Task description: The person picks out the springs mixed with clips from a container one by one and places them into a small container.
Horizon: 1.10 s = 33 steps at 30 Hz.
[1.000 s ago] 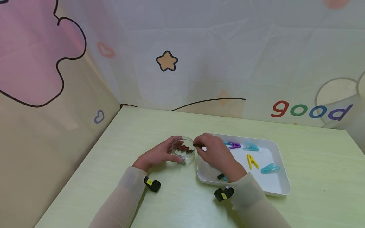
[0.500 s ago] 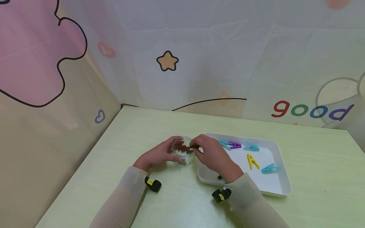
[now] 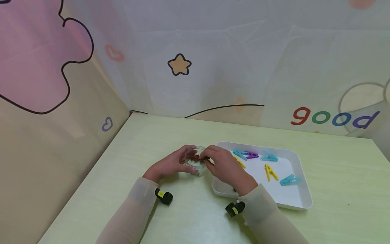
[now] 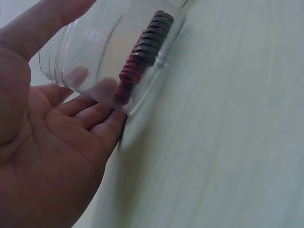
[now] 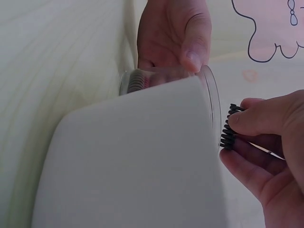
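Observation:
My left hand (image 3: 169,165) holds a clear plastic jar (image 4: 102,45) on the table, thumb on one side and fingers on the other. Inside the jar lie red coil springs (image 4: 131,71) and a dark coil spring (image 4: 154,38). Between the thumb and fingers of my right hand (image 3: 228,167) another dark coil spring (image 5: 229,128) is pinched, right at the jar's mouth. In the head view, the right fingers cover most of this spring and part of the jar's rim.
Right of the jar stands a white tray (image 3: 283,202), partly under my right forearm. It contains a yellow clothespin (image 3: 270,172), a purple clothespin (image 3: 251,155), light blue clothespins (image 3: 289,180) and another yellow piece (image 3: 240,162). A printed cloth (image 3: 219,67) hangs behind the table.
My right hand has moved left with its dark spring, from beside the jar's rim to over its mouth. This uncovers more clothespins in the tray. The left hand and jar stay in place.

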Tool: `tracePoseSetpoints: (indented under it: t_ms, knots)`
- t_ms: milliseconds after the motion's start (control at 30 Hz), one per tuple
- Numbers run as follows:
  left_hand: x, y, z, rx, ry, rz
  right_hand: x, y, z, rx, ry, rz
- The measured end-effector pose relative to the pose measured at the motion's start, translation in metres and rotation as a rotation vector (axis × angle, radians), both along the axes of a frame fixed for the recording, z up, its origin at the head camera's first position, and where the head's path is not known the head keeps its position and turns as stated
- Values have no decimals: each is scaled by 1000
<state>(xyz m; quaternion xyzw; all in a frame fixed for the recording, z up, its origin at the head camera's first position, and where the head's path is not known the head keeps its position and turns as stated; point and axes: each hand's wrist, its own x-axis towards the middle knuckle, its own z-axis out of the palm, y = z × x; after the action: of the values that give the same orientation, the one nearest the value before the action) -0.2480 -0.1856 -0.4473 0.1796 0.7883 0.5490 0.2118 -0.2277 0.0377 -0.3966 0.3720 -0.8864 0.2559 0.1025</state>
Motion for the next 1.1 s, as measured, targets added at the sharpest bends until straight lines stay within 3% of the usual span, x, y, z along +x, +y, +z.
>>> tracePoseSetpoints:
  t_ms: [267, 1100]
  knots:
    - [-1, 1, 4, 9, -39, -3, -1, -1, -2, 13, 21, 18]
    - [-4, -1, -3, 0, -1, -2, 0, -3, -4, 54, -9, -1]
